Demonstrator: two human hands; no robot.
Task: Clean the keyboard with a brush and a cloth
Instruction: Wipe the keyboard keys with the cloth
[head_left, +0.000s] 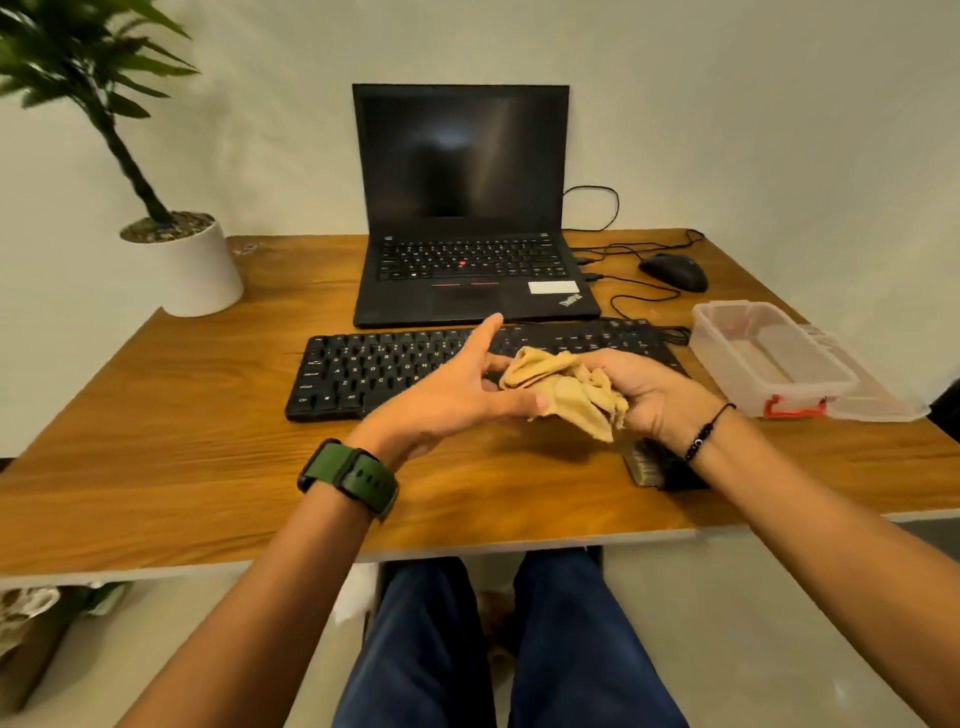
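Note:
A black external keyboard (374, 374) lies across the middle of the wooden desk (208, 467). Above its right half I hold a crumpled yellow cloth (561, 389). My right hand (649, 395) grips the cloth's right side, and my left hand (457, 389) pinches its left edge between thumb and fingers, with the index finger stretched out. A black brush (660, 467) with pale bristles lies on the desk under my right wrist, partly hidden by it.
An open black laptop (462, 208) stands behind the keyboard. A black mouse (675, 271) and loose cables lie at the back right. A clear plastic box (769, 353) with its lid sits at the right. A potted plant (192, 265) stands at the back left.

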